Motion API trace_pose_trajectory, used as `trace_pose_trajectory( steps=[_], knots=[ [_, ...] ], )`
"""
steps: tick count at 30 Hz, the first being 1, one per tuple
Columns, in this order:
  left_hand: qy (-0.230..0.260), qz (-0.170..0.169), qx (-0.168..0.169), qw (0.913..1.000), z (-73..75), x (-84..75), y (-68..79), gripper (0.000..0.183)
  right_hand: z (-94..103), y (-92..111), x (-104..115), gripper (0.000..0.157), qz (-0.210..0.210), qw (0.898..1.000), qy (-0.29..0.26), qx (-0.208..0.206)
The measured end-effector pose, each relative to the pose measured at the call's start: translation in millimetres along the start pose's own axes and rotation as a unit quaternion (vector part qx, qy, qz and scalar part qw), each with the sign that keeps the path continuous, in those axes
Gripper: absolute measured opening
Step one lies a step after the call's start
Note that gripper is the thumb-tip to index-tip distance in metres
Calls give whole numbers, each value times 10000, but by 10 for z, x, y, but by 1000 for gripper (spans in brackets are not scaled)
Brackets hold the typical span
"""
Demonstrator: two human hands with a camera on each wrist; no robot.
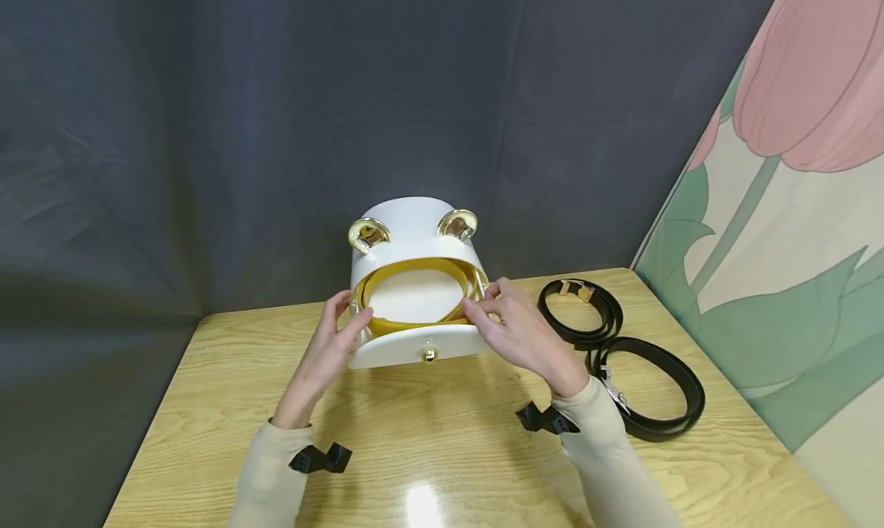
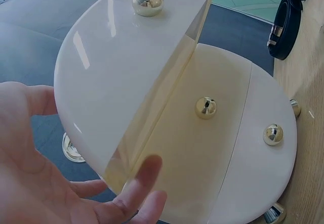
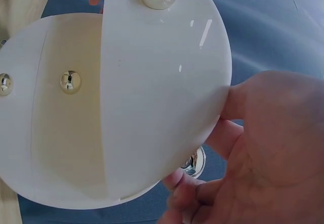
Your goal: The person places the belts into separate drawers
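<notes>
Beige sleeves [image 1: 608, 455] occupy five and seven o'clock. Left grip [image 1: 328, 349] and right grip [image 1: 522, 328], partly closed, hold the white box [image 1: 417, 232] at centre, yellow belt [image 1: 416, 265] coiled inside. Step judged: stowing; next move calls for tucking clear of the flap [image 1: 394, 350].

Dark fabric [image 1: 331, 113] hangs behind the far edge of the wood-grained desk [image 1: 221, 390], a tulip-patterned panel [image 1: 773, 298] runs along its right edge, and glare [image 1: 423, 506] shines toward its near edge.

Head cam's up high, looking forward and down at the table [image 1: 428, 420] and box [image 1: 414, 232]. Left cam [image 1: 321, 459] and right cam [image 1: 548, 418] sit way closer, facing it from either side, sharing the flap [image 2: 121, 62].
</notes>
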State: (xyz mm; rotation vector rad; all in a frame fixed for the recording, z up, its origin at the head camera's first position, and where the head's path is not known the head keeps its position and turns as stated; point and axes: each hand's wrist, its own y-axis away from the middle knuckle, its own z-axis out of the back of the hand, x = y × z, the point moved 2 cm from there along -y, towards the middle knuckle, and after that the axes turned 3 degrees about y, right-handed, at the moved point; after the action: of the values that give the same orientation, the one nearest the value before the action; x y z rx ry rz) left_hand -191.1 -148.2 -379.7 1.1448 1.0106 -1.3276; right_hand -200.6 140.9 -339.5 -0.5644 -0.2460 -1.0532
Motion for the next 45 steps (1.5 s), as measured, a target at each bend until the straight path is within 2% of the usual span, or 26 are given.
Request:
trace_pose_trajectory(
  steps=[11, 16, 20, 30, 34, 36, 40, 45],
  knots=[
    [271, -50, 69, 9996, 14, -19, -10, 73, 22, -46, 15, 37, -197, 9990, -165, 358],
    [312, 0, 102, 9995, 25, -8, 1, 75, 38, -80, -8, 32, -186, 9955, -621, 696],
    [295, 50, 121, 9995, 35, 1, 19, 79, 32, -106, -24, 30, -302, 9930, -826, 786],
    [338, 97, 49, 9994, 53, 13, 1, 78, 17, -118, 11, 23, -769, 9928, -845, 354],
    [238, 73, 79, 9997, 66, 12, -6, 80, -41, -115, 19, 26, -1096, 9886, -1027, -48],
    [197, 51, 94, 9997, 62, 20, -8, 81, -80, -106, 13, 20, -1125, 9859, -1187, -366],
    [274, -13, 122, 9995, 44, 46, -16, 80, -131, -81, -4, 14, -754, 9829, -1374, -962],
    [383, -86, 126, 9992, 58, 67, -13, 79, -142, 2, -58, 14, 49, 9852, -1436, -936]
  ],
)
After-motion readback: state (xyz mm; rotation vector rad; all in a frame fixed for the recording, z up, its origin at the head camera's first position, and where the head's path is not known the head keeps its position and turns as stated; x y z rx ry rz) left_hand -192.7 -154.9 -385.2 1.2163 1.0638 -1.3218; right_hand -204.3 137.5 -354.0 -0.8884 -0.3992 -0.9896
